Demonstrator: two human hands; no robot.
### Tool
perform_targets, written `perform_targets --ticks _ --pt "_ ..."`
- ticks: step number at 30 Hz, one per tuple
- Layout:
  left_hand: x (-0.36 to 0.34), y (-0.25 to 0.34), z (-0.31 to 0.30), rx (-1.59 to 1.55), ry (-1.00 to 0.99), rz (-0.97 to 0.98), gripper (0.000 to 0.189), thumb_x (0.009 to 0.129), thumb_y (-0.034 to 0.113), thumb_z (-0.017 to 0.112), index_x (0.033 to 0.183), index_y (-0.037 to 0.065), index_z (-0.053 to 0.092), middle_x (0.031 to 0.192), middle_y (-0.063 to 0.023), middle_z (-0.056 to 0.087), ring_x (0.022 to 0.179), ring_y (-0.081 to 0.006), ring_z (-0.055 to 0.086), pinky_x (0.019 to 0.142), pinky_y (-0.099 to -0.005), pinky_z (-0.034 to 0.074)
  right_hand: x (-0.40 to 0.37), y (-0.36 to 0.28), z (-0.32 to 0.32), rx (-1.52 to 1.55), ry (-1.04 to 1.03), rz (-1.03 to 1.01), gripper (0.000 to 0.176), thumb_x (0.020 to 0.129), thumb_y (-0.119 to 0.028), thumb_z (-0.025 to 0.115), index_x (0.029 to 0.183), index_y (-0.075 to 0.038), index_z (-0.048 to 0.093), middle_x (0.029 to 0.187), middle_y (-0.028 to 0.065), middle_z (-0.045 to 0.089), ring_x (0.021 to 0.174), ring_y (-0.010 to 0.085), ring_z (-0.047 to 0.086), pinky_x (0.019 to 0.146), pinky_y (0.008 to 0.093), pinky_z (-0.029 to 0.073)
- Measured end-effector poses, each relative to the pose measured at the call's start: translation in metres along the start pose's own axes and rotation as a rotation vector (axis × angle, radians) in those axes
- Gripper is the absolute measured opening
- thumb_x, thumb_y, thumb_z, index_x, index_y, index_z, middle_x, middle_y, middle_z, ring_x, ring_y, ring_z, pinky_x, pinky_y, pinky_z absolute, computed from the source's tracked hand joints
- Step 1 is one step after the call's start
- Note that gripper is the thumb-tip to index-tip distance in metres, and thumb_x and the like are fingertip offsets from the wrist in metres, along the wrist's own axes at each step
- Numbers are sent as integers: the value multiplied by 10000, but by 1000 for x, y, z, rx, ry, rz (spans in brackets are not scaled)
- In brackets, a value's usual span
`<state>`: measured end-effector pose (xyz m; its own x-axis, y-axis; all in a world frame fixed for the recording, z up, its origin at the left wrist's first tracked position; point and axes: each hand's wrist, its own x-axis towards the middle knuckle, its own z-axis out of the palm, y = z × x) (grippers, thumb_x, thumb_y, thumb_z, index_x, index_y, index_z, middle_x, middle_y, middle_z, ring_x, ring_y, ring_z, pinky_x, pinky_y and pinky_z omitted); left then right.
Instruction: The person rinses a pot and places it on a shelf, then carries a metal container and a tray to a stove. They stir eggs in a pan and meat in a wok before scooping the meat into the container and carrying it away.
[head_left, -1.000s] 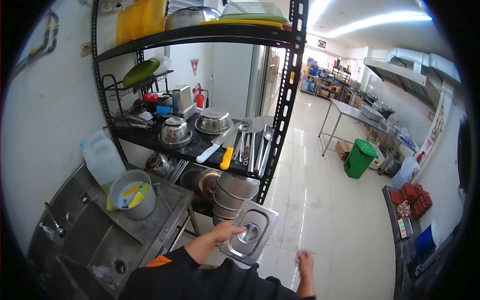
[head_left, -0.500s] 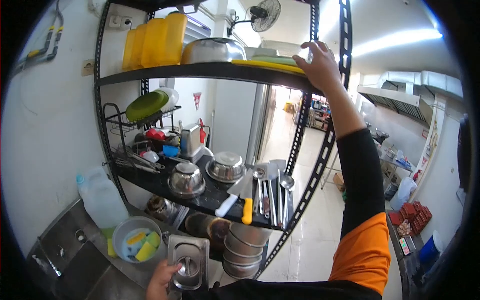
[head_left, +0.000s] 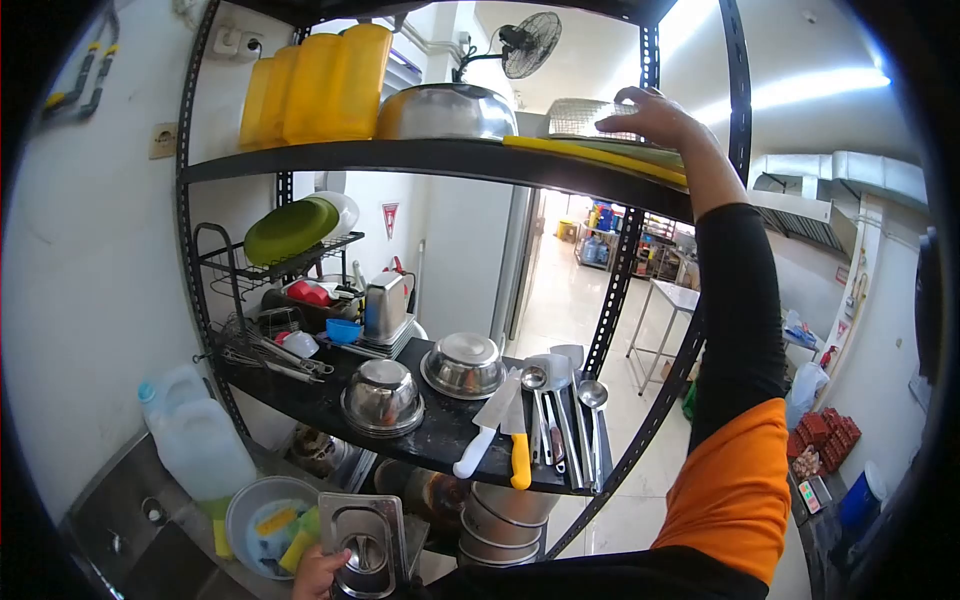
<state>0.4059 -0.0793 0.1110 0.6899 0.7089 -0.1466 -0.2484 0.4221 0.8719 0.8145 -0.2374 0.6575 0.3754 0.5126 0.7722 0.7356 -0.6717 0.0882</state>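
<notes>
At the bottom, my left hand (head_left: 318, 572) grips a rectangular steel lid (head_left: 362, 535) with a small handle, next to a grey basin (head_left: 240, 520) holding sponges. My right hand (head_left: 655, 118) is raised over the top shelf (head_left: 420, 158), fingers curved and apart, nothing visible between them. Just behind and left of its fingertips stands a wire-mesh basket (head_left: 580, 118). Below it lie a yellow board (head_left: 600, 160) and a greenish one. A large steel bowl (head_left: 447, 112) is further left.
Yellow containers (head_left: 340, 85) stand at the top left. The middle shelf holds upturned steel bowls (head_left: 383, 395), knives (head_left: 520, 440), ladles (head_left: 593, 400) and a dish rack with a green bowl (head_left: 290, 232). A plastic jug (head_left: 200, 445) is by the sink. Black shelf posts (head_left: 740, 90) rise beside my right arm.
The view has shifted, so the shelf looks closer. My right hand sits slightly further right in view, and the mesh basket shows more clearly. My left hand still holds the lid.
</notes>
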Motion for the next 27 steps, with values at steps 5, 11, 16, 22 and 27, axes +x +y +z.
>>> perform_targets --ticks 5,11,16,22,27 --pt "1 20 18 110 47 -1 312 731 17 563 1033 -41 508 900 -102 588 764 -198 581 707 -314 456 -46 -12 -8 -236 95 -108 865 511 -494 706 1248 -231 336 1233 180 394 1149 344 369 947 460 303" --pt "21 15 8 170 64 14 376 719 30 588 1078 -12 486 962 -102 575 830 -197 564 739 -317 443 -56 6 -14 -583 573 -128 559 708 -127 537 1225 -253 363 1095 97 528 835 277 573 687 371 490" --pt "31 56 28 -125 -177 334 352 735 67 554 1067 -26 482 993 -111 566 885 -220 556 800 -345 432 -72 16 -38 -304 1290 -296 377 796 -123 456 1164 -206 447 877 57 620 574 251 599 512 338 494" --pt "6 132 54 -367 -473 360 370 755 97 543 1061 -92 456 951 -179 572 804 -266 599 703 -354 503 -136 -53 -43 419 919 -43 325 803 -68 467 1127 -90 448 849 110 624 691 170 614 536 233 483" --pt "-53 157 51 -167 -492 318 421 709 74 597 1028 -156 449 963 -241 556 814 -306 593 707 -383 492 -180 -88 -37 681 526 -82 287 802 -98 466 1089 -102 448 791 173 599 694 258 610 593 352 478"
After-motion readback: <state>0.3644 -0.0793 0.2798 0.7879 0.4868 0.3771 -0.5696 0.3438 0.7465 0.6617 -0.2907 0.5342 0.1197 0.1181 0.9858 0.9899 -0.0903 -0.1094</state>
